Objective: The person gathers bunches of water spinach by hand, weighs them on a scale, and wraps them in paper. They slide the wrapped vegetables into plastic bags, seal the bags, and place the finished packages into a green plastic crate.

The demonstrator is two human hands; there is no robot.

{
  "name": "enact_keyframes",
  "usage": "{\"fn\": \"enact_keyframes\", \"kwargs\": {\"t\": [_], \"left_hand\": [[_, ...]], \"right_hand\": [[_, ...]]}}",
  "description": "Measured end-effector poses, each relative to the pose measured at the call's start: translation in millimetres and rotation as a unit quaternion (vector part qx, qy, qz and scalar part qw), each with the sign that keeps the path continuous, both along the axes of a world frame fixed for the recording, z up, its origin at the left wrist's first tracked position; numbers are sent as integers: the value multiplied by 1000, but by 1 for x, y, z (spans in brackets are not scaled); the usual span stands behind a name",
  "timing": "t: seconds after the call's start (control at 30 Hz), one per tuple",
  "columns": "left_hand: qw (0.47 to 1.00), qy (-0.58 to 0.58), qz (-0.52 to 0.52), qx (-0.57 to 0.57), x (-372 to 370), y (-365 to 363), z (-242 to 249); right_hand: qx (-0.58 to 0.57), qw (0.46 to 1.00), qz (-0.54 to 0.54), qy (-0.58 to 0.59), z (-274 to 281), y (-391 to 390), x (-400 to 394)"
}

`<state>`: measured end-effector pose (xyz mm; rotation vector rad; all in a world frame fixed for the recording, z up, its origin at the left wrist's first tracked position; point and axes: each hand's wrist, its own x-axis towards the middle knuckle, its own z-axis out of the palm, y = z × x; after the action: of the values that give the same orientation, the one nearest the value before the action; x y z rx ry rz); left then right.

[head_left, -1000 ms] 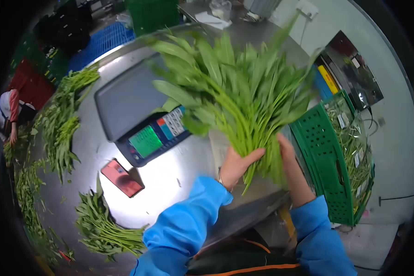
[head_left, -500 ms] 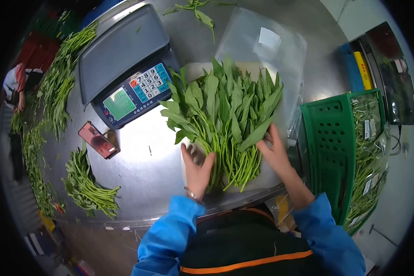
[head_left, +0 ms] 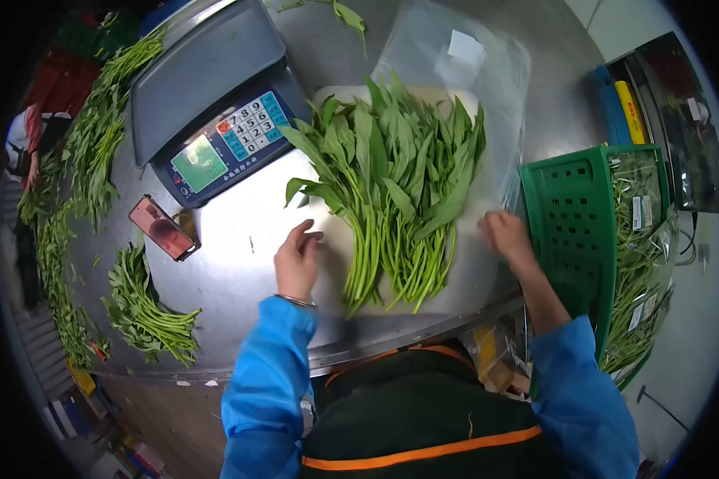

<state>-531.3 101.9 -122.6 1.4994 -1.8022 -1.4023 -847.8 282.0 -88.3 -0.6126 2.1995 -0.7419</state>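
Note:
A large bunch of leafy green vegetable (head_left: pixel 399 191), like water spinach, lies on a pale cutting board (head_left: pixel 475 263), its stems pointing toward me. My left hand (head_left: pixel 297 262) is just left of the stems, apart from them, with fingers loosely bent and spread, holding nothing. On the other side, my right hand (head_left: pixel 506 236) hovers near the board's right edge. Its fingers are curled in, and nothing shows in them. Clear plastic bags (head_left: pixel 455 60) with a white label lie beyond the board.
Behind my left hand stand a digital scale (head_left: pixel 224 156) and a phone (head_left: pixel 164 229). A smaller bunch of greens (head_left: pixel 148 307) and more loose greens (head_left: pixel 96 160) lie leftward. At right, a green crate (head_left: pixel 571 231) adjoins bagged greens (head_left: pixel 635 263). Another person (head_left: pixel 25 148) is at far left.
Both hands have come away from the bunch, the left hand leftward and the right hand rightward. The bunch now rests on the board, its stems spread in two groups.

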Motion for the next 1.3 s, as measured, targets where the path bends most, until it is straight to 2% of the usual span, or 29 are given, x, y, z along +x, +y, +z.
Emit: {"fn": "enact_keyframes", "kwargs": {"t": [0.03,0.13,0.17,0.23,0.3,0.33,0.37,0.43,0.5,0.53,0.57,0.6,0.63,0.67,0.7,0.77,0.83,0.9,0.93,0.97,1.0,1.03,1.07,1.1,1.13,1.17,1.2,1.23,1.3], "left_hand": [[1000,11,10,-23,1,-11,13],[973,-100,-79,-193,6,-42,61],[957,-136,-116,-230,8,-54,64],[928,-185,-172,-275,19,-71,48],[896,-143,-201,-370,25,-75,52],[875,-162,-176,-422,29,-73,57],[850,-179,-152,-472,34,-70,63],[885,-186,-128,-406,53,-57,84],[941,-147,-64,-296,81,-32,91],[955,-139,-14,-262,100,-17,86],[965,-131,37,-226,118,2,77],[978,-75,115,-158,132,25,70],[977,-17,193,-88,145,47,66],[950,75,304,2,150,71,67],[894,165,407,90,152,95,68],[769,272,532,228,165,138,62],[705,351,463,408,164,174,69],[658,358,429,505,140,194,77],[647,354,415,533,124,196,79],[636,350,400,560,108,193,77],[633,366,398,554,98,192,71],[632,372,401,549,92,193,60],[637,386,373,553,89,192,44],[643,403,346,551,86,188,30],[641,425,353,532,80,186,17],[636,448,363,513,72,184,10],[638,465,366,493,64,179,11],[626,491,340,502,65,180,1],[618,534,309,487,58,171,-4]], "right_hand": [[39,996,13,-77,14,-2,12],[54,937,-6,-345,55,6,103],[85,900,-20,-427,54,6,136],[37,800,-38,-597,46,2,189],[55,723,-99,-682,44,-6,216],[73,698,-57,-710,44,-6,216],[102,722,13,-684,49,-5,211],[103,757,157,-626,57,6,192],[83,766,231,-594,64,9,157],[73,789,232,-564,79,0,132],[54,840,189,-506,93,-14,107],[-11,899,129,-419,94,-25,86],[-173,875,48,-451,81,-38,60],[-239,892,-42,-382,70,-60,37],[-292,876,-83,-375,90,-94,33],[-332,867,39,-370,101,-143,13],[-339,877,111,-322,125,-192,45],[-328,865,286,-250,131,-238,87],[-287,882,357,-113,143,-248,112],[-358,814,457,9,102,-291,129],[-276,789,541,94,98,-303,147],[-197,710,635,233,41,-348,183],[-111,660,675,311,61,-320,185],[-82,651,687,312,46,-322,193],[-39,605,732,312,40,-325,198],[14,606,742,287,33,-328,204],[87,638,730,229,29,-330,207],[76,646,732,203,29,-325,206],[200,606,764,96,36,-319,206]]}}
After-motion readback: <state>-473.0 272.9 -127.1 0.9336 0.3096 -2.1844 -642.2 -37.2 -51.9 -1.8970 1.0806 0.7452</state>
